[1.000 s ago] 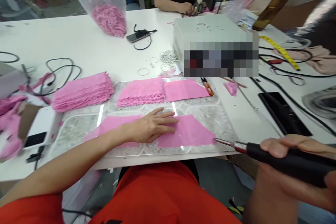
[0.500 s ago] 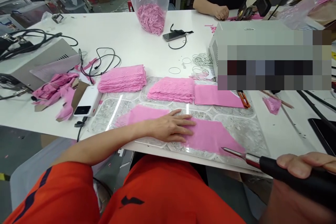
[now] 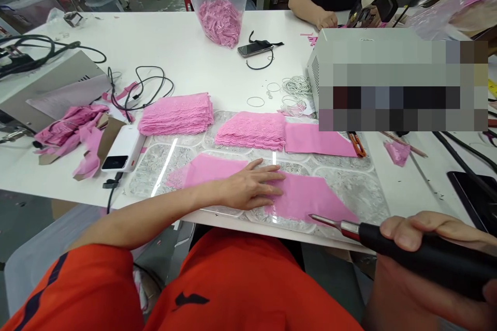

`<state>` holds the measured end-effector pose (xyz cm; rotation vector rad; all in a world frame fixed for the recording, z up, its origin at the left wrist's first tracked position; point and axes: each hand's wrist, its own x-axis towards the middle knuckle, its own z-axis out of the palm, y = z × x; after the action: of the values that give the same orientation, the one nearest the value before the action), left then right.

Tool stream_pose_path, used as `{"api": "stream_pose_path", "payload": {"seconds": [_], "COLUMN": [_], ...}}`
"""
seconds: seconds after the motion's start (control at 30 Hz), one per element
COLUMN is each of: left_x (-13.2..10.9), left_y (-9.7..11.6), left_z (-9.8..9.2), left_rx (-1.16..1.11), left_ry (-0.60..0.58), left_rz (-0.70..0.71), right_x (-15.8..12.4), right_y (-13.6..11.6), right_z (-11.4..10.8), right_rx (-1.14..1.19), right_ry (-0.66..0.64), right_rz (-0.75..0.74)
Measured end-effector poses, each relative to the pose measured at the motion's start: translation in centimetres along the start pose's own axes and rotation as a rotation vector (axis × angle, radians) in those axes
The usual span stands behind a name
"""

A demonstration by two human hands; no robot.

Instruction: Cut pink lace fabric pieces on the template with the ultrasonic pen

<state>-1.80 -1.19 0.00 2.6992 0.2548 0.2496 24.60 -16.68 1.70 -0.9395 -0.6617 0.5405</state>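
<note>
My left hand (image 3: 252,189) lies flat with fingers stretched out on a pink fabric piece (image 3: 310,199) spread over a patterned glass work plate (image 3: 349,186). My right hand (image 3: 430,253) is closed round the black handle of a pen-like tool with a metal tip (image 3: 334,223). That tip hovers at the near edge of the pink piece. Beyond lie two stacks of pink lace (image 3: 176,113) (image 3: 252,130) and a flat pink sheet (image 3: 316,140).
A grey machine box (image 3: 373,57) stands at the right, a clear bag of pink scraps (image 3: 219,5) and a phone (image 3: 252,49) farther back. Cables, a white power bank (image 3: 122,152), orange snips (image 3: 356,144) and wire rings lie about. Another person sits across the table.
The view swung left and then steadied. My left hand has stayed flat on the pink piece. The tool tip has slid a little left along the fabric's near edge.
</note>
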Motion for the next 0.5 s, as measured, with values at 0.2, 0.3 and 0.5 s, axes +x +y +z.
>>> {"api": "stream_pose_path", "payload": {"seconds": [0.2, 0.3, 0.5], "left_x": [0.0, 0.0, 0.1], "left_y": [0.3, 0.4, 0.6], "left_z": [0.7, 0.9, 1.3], "left_rx": [0.024, 0.042, 0.071], "left_ry": [0.007, 0.026, 0.037], "left_rz": [-0.052, -0.055, -0.064], "right_x": [-1.3, -1.8, -2.6], "right_y": [-0.3, -0.1, 0.7], "right_z": [4.3, 5.1, 6.4], "right_rx": [0.010, 0.042, 0.022], "right_ry": [-0.157, -0.274, -0.347], "right_rz": [-0.029, -0.004, 0.007]}}
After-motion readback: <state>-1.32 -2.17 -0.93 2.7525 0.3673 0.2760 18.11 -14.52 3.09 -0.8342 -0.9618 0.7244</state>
